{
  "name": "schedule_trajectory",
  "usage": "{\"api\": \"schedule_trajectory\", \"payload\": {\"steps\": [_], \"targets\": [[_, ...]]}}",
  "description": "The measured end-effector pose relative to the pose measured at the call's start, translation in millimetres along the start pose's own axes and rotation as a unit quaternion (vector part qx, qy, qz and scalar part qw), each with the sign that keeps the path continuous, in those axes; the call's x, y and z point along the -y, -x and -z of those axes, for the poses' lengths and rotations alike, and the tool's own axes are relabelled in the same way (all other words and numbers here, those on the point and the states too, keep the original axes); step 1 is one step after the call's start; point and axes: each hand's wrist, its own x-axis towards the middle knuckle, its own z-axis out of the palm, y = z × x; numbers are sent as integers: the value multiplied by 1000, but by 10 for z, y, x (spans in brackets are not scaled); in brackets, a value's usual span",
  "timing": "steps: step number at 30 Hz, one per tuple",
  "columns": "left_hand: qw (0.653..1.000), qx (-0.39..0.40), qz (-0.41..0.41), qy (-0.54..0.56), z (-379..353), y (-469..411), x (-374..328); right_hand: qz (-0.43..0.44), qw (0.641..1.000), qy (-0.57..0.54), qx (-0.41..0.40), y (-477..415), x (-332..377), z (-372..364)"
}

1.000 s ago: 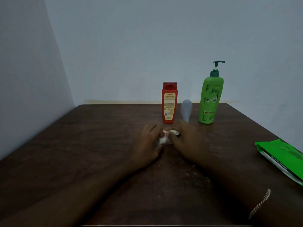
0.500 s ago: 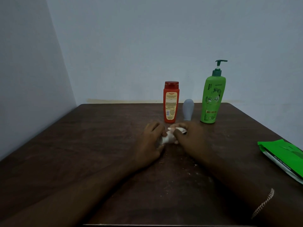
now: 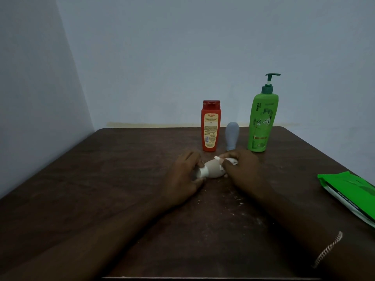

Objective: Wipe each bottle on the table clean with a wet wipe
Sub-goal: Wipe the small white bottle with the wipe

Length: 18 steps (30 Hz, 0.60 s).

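A small beige bottle (image 3: 212,169) with a white cap lies on its side in the middle of the dark wooden table (image 3: 121,179). My left hand (image 3: 183,175) grips its white cap end. My right hand (image 3: 242,171) presses a crumpled white wet wipe (image 3: 229,160) against the bottle's other end. Behind them stand a red bottle (image 3: 210,125), a small grey-blue bottle (image 3: 232,135) and a tall green pump bottle (image 3: 262,120), all upright.
A green pack of wet wipes (image 3: 349,193) lies at the table's right edge. White crumbs (image 3: 233,201) are scattered on the wood in front of my hands. Pale walls close off the back and left.
My right hand has slid the wipe rightward along the beige bottle, so more of the bottle's body shows between my hands. The left hand keeps its hold.
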Motion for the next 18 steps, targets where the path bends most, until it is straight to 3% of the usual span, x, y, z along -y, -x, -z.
{"api": "schedule_trajectory", "payload": {"steps": [7, 11, 13, 15, 18], "targets": [[998, -2, 26, 53, 40, 10, 53, 172, 979, 70, 83, 146, 167, 14], [996, -6, 50, 77, 53, 4, 55, 199, 971, 80, 105, 142, 138, 48], [997, -5, 42, 65, 56, 9, 50, 167, 983, 53, 49, 92, 84, 31], [999, 4, 19, 38, 52, 14, 41, 83, 996, 10, -8, 32, 29, 42], [1000, 2, -8, 11, 32, 9, 33, -19, 997, -72, -5, -31, -28, 65]]}}
